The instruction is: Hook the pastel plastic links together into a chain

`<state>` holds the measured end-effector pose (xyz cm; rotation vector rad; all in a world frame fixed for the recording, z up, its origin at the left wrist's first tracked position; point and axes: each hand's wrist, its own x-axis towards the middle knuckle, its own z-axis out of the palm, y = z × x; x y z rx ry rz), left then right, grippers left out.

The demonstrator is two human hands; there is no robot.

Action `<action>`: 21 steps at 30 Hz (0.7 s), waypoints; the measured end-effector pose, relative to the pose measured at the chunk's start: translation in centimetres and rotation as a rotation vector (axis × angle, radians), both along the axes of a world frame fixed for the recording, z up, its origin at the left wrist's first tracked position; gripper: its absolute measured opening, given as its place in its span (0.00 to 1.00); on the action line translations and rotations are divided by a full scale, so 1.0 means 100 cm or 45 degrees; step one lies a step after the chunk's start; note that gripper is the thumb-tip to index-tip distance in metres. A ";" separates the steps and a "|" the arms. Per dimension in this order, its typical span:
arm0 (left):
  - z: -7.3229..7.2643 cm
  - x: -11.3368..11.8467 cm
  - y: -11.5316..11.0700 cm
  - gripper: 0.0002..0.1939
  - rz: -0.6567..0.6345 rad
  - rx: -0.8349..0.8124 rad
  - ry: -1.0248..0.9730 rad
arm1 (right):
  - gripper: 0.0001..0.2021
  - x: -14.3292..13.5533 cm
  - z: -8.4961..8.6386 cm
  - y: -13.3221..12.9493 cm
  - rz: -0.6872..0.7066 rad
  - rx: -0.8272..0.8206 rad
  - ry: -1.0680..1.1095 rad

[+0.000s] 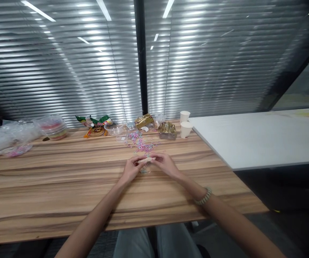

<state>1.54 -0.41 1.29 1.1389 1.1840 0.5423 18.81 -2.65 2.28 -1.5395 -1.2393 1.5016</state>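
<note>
Two hands, one pale strip (146, 160): left hand (132, 168) and right hand (166, 165) each pinch an end, fingertips closed, over the worktop (76, 190). Small coloured pieces (144, 146) just beyond, too many to count. Farther back: two paper cups (186, 130), two gold wrappers (167, 131). One bracelet (204, 197), right wrist.

A hand could pass low over the table (49, 195) on the near left and near right, outside the forearms (103, 206). A pale piece (146, 159) bridges the gap between the left hand (130, 170) and the right hand (167, 165). Small colourful bits (144, 146) lie just beyond them, then gold bags (167, 131) and a bowl (114, 129); two cups (186, 130) stand far right, stacked tubs (53, 129) far left.
</note>
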 end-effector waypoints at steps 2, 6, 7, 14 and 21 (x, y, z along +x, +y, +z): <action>0.000 0.000 0.000 0.15 -0.009 0.011 -0.001 | 0.11 0.000 0.001 0.000 0.053 0.038 -0.046; 0.000 0.001 0.000 0.13 -0.034 0.036 0.034 | 0.10 0.001 0.003 0.000 0.138 0.096 -0.107; 0.000 0.001 0.001 0.13 -0.040 0.032 0.044 | 0.10 0.001 0.004 0.000 0.156 0.101 -0.117; -0.001 -0.001 0.002 0.12 -0.119 0.081 0.056 | 0.13 0.008 0.005 0.001 0.275 0.104 -0.167; 0.001 0.000 0.001 0.12 -0.193 0.115 0.027 | 0.13 0.016 0.005 0.004 0.414 0.087 -0.078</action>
